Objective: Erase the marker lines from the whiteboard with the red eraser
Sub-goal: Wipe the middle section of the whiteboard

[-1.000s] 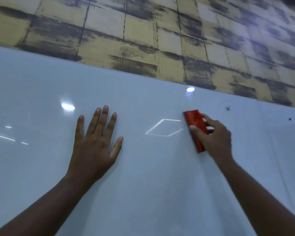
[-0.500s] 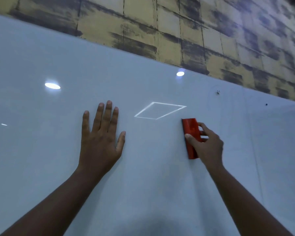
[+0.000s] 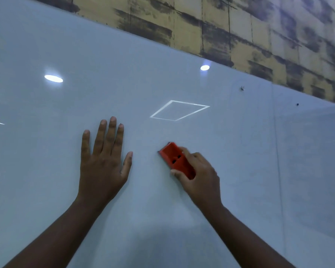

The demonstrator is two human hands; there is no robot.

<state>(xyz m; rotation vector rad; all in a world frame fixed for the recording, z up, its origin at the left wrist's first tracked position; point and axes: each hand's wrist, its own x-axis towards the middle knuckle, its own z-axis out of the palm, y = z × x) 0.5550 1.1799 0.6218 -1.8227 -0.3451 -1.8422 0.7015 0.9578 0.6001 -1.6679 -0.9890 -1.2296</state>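
Note:
A large glossy whiteboard (image 3: 46, 151) fills most of the view. My right hand (image 3: 200, 180) grips the red eraser (image 3: 175, 160) and holds it against the board, tilted up to the left. My left hand (image 3: 103, 163) rests flat on the board, fingers straight, to the left of the eraser. I make out no dark marker lines on the board; the bright diamond outline (image 3: 179, 110) above the eraser looks like a reflected ceiling light.
Round light reflections (image 3: 53, 78) shine on the board. A small screw (image 3: 242, 88) sits at the upper right, near a vertical panel seam (image 3: 277, 151). Above the board runs a yellow and black tiled wall (image 3: 240, 26).
My right hand has moved the eraser down and to the left and tilted it. The view has shifted, and my left hand stays flat on the board.

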